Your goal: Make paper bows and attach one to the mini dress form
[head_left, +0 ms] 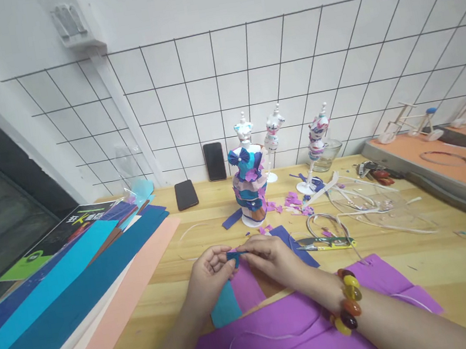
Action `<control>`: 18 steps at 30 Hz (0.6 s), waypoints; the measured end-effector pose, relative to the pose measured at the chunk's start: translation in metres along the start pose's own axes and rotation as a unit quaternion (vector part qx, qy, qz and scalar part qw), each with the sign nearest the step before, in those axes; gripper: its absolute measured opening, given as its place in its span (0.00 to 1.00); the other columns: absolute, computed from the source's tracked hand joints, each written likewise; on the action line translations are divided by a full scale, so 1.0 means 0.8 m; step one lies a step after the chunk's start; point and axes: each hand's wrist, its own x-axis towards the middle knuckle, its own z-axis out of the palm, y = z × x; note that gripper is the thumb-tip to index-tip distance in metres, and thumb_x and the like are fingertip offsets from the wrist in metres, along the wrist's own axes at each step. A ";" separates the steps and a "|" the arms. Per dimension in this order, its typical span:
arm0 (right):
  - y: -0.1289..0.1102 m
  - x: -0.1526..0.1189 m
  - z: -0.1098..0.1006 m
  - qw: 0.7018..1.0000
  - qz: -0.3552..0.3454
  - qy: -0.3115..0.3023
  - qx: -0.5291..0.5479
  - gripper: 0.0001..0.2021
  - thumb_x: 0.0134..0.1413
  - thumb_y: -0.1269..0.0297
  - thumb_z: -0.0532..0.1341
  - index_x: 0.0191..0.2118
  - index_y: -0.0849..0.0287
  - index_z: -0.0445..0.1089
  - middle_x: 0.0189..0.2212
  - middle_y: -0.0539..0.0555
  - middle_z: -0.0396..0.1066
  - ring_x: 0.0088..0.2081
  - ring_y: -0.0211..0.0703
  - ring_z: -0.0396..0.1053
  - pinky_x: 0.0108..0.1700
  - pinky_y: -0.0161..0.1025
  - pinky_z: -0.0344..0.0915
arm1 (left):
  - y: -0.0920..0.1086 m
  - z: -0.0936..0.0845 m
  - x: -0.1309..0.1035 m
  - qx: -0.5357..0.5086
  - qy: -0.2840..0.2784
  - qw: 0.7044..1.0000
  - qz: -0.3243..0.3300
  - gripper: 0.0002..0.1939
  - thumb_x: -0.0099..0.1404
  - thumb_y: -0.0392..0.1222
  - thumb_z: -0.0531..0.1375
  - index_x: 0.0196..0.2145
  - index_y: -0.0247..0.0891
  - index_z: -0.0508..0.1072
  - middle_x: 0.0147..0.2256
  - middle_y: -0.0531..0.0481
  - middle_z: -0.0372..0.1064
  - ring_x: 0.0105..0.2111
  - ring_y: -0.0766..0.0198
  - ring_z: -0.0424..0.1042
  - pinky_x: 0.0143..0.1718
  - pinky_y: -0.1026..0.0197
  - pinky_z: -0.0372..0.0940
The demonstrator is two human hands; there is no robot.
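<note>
Paper piece (232, 255), blue, runs crosswise between my left hand (208, 271) and right hand (271, 257), both hands pinched closed on it, front-left of the clothed figurine (249, 186) toward the counter's (209, 208) back edge.

White wall (black grid lines) (185, 105), wooden table (406, 247).

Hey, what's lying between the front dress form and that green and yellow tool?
Purple scraps near the form's base, then dark blue paper beside the tool; the head view shows it.
</note>
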 end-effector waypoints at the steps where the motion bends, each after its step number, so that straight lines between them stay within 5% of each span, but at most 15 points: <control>1: -0.001 0.000 0.000 1.000 0.000 0.002 -0.003 0.09 0.54 0.69 0.56 0.39 0.58 0.72 0.31 0.55 0.73 0.32 0.40 0.69 0.36 0.36 0.65 | 0.000 0.001 0.000 -0.003 -0.001 1.000 -0.003 0.15 0.49 0.38 0.62 0.35 0.34 0.66 0.22 0.56 0.65 0.24 0.68 0.66 0.27 0.65 0.60; 8: -0.004 0.000 -0.002 1.000 0.003 0.011 -0.005 0.09 0.53 0.69 0.57 0.38 0.58 0.72 0.31 0.56 0.73 0.32 0.40 0.69 0.35 0.37 0.66 | 0.001 0.000 -0.001 -0.026 -0.003 1.000 0.006 0.26 0.50 0.39 0.62 0.47 0.36 0.59 0.25 0.56 0.64 0.24 0.68 0.67 0.27 0.64 0.61; 18: -0.004 0.001 -0.001 1.000 0.002 0.008 0.003 0.08 0.53 0.70 0.57 0.36 0.60 0.73 0.30 0.56 0.72 0.32 0.40 0.69 0.36 0.36 0.65 | -0.014 0.000 0.002 0.030 -0.002 0.999 0.032 0.25 0.51 0.34 0.60 0.47 0.36 0.60 0.27 0.55 0.62 0.27 0.69 0.65 0.29 0.65 0.61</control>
